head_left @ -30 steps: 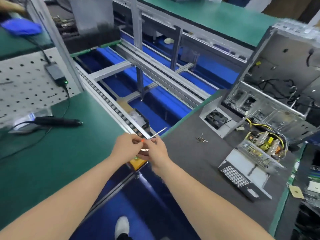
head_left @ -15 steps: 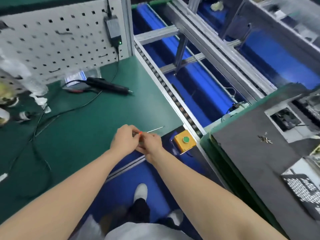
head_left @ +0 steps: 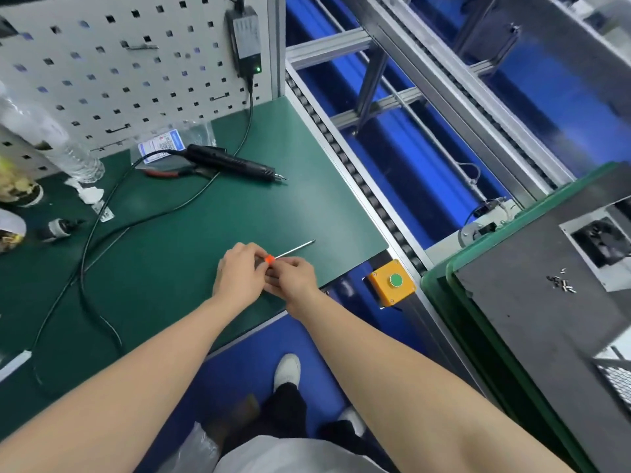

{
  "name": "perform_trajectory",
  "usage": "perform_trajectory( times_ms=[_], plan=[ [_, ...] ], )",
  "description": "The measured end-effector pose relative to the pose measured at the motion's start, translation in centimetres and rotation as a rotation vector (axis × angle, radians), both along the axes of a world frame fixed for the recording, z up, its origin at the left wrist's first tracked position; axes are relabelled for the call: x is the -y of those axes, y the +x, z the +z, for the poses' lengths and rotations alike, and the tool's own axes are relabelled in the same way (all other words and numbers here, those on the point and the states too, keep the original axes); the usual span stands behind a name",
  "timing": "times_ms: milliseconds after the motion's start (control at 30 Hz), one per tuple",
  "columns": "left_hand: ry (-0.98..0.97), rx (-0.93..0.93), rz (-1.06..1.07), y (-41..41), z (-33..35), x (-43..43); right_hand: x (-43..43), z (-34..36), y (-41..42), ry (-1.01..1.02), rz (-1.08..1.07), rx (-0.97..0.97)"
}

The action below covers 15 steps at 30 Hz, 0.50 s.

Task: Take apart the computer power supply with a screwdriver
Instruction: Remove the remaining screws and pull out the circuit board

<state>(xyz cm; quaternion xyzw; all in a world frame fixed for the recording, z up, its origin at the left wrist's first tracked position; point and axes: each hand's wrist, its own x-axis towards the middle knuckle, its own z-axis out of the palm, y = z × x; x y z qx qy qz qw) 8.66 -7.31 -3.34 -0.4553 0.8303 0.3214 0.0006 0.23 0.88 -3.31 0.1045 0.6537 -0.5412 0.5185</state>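
A thin screwdriver [head_left: 294,249] with an orange collar and a bare metal shaft points up and right over the green mat [head_left: 170,261]. My left hand [head_left: 239,273] curls round its handle end, and my right hand [head_left: 293,278] pinches it just below the collar. The two hands touch each other. At the right edge, the power supply's fan panel [head_left: 601,240] lies on the grey mat [head_left: 532,322], and a corner of its perforated cover [head_left: 618,380] shows lower down. Loose screws [head_left: 561,284] lie beside the fan panel.
An electric screwdriver [head_left: 235,163] with its cable lies on the green mat, red-handled pliers [head_left: 164,173] beside it. A pegboard [head_left: 112,70] with a power adapter [head_left: 245,39] stands behind. A yellow button box [head_left: 392,282] sits at the roller rail [head_left: 358,179]. Bottles stand at the left.
My view has swung left, away from the grey mat and the opened power supply, to the green mat. Both hands still hold the screwdriver together, now over the green mat.
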Motion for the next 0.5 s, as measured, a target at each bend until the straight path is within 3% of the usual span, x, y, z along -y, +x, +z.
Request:
perform_trajectory(
  times_ms=[200,300,400,500],
  plan=[
    [-0.113,0.097,-0.036,-2.0,0.6,-0.5,-2.5,0.3,-2.3,0.044,0.008,-0.124],
    [-0.161,0.027,-0.104,-4.7,1.4,-1.7,-5.4,1.0,-4.9,0.126,-0.099,-0.294],
    [-0.037,-0.130,-0.245,-8.9,2.4,-4.1,-9.5,1.7,-7.9,0.244,-0.259,-0.507],
    [0.170,-0.170,-0.363,-13.5,3.5,-7.5,-13.6,2.2,-10.3,0.426,-0.411,-0.574]
  ],
)
